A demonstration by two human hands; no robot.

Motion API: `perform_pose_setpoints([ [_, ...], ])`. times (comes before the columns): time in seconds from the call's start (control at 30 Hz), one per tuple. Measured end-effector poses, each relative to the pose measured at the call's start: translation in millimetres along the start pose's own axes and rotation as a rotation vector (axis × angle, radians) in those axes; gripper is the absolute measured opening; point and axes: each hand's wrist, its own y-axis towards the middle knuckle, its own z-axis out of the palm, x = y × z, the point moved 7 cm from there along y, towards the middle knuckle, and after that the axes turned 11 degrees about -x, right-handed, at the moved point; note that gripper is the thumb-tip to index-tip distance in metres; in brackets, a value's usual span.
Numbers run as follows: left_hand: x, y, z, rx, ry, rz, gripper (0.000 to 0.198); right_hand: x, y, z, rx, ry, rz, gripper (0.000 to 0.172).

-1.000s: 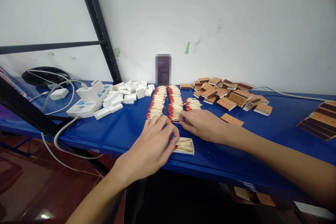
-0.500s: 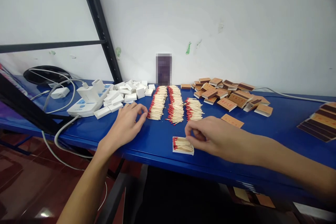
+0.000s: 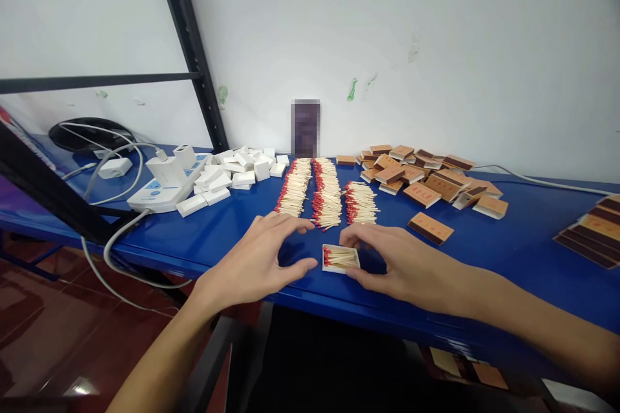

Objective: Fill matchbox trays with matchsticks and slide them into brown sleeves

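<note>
A small white matchbox tray [image 3: 325, 266] filled with red-headed matches [image 3: 340, 258] sits near the front edge of the table. My right hand [image 3: 392, 257] grips its right end, thumb on the near side and fingers at the far side. To the left of the tray, my left hand [image 3: 264, 258] is open, its thumb and fingers spread towards the tray but apart from it. Just beyond both hands, matches lie in three rows: a left row [image 3: 294, 187], a middle row [image 3: 327, 193] and a shorter right row [image 3: 361, 202].
White empty trays [image 3: 242, 168] are heaped at the back left, beside a power strip [image 3: 159, 190] with chargers. Orange matchbox sleeves [image 3: 421, 174] are piled at the back right, with one single sleeve [image 3: 431, 228] nearer. Flat sleeves [image 3: 593, 232] lie far right. A black shelf post [image 3: 188, 45] rises left.
My left hand has moved right from beside the left match row and opened near the tray. My right hand has opened its pinch and closed around the tray's end. The tray sits slightly farther away.
</note>
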Motion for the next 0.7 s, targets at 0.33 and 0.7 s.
perform_pose_setpoints([
  [0.33,20.5,7.6,1.0,-0.028,0.036,0.001,0.021,-8.4,3.0,-1.2,-0.041,-0.056,0.014,0.020],
  [0.7,15.9,7.2,5.2,0.009,0.036,0.022,0.020,-2.7,-0.4,-0.5,-0.046,-0.072,-0.022,0.018],
])
